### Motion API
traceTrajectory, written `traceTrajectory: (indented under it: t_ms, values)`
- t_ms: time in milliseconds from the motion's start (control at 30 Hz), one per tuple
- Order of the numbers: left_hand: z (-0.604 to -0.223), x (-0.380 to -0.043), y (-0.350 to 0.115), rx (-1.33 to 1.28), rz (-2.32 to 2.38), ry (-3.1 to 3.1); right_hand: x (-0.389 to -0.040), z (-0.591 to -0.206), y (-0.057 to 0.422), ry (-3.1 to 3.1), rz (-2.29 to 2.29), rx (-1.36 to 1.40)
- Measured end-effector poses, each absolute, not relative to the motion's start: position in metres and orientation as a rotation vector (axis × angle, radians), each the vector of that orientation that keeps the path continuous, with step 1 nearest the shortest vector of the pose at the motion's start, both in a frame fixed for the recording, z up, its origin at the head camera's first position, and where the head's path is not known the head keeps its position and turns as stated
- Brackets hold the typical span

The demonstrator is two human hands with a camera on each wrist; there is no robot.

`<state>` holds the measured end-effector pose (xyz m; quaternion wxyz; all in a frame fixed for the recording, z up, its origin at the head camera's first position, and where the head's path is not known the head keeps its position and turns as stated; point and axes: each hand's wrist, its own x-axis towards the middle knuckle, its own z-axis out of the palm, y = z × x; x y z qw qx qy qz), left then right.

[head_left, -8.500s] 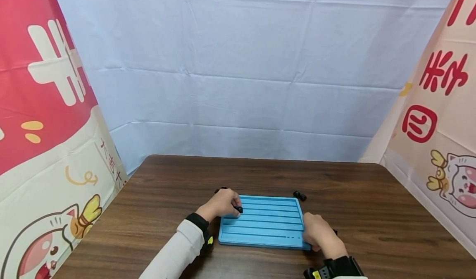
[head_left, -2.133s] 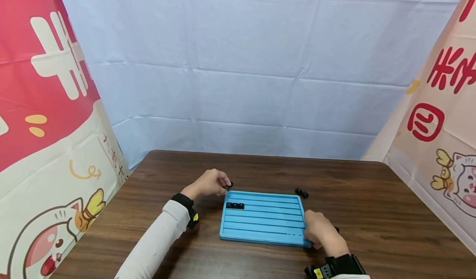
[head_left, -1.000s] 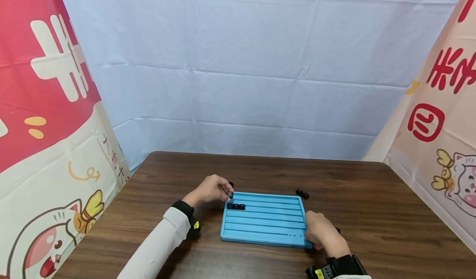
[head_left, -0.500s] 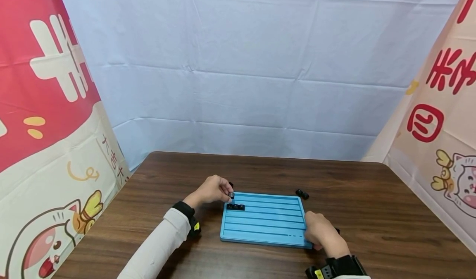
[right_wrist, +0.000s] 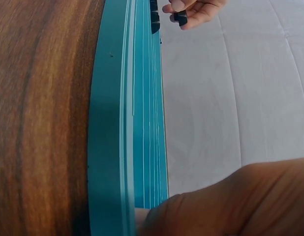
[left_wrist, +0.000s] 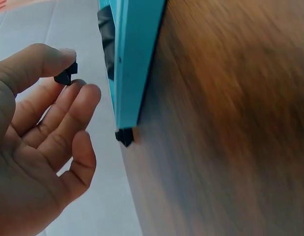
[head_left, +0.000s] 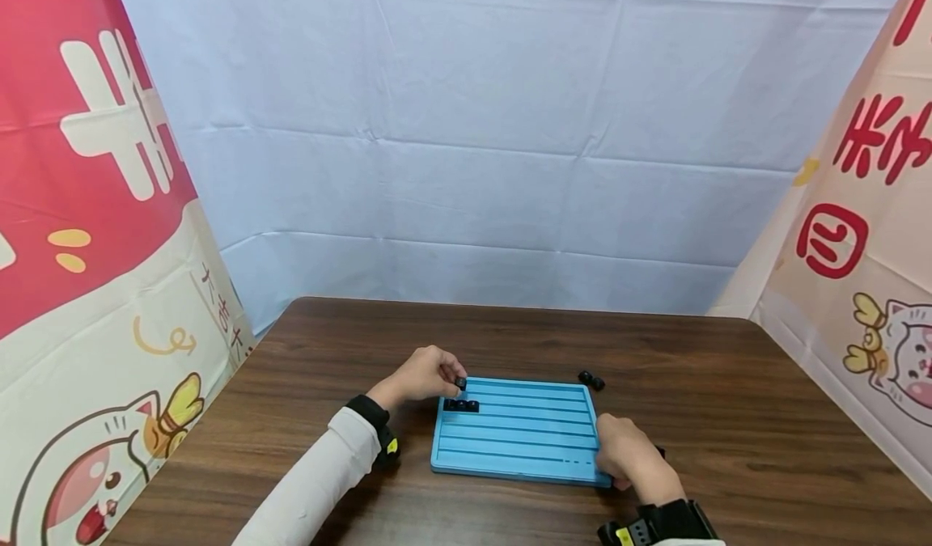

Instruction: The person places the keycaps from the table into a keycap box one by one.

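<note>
You face a creased pale-blue cloth (head_left: 466, 125) behind a wood-grain table (head_left: 328, 360). On your left hangs a red-and-white cartoon-cat banner (head_left: 95, 287), on your right a cream banner (head_left: 859, 279).

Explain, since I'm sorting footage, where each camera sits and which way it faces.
Head: on the head, facing forward and down at the table; left hand and right hand show.
Left wrist: on that wrist, facing the left hand, which pinches a black piece.
Right wrist: on that wrist, facing along the blue tray; part of the right hand shows below, the left hand above.
Both wrist views share the blue tray, black piece and left hand.
</note>
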<state>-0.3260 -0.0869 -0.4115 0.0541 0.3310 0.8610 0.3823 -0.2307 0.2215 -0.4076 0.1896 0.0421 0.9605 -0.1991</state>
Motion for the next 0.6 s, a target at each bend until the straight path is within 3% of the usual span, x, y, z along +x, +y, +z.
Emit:
traceTrajectory:
  t_ms: [600]
  values:
    - [-0.409, -0.318, -0.055, 0.996, 1.014, 2.735, -0.228, -0.401, 0.218, 2.693, -0.563, 0.104]
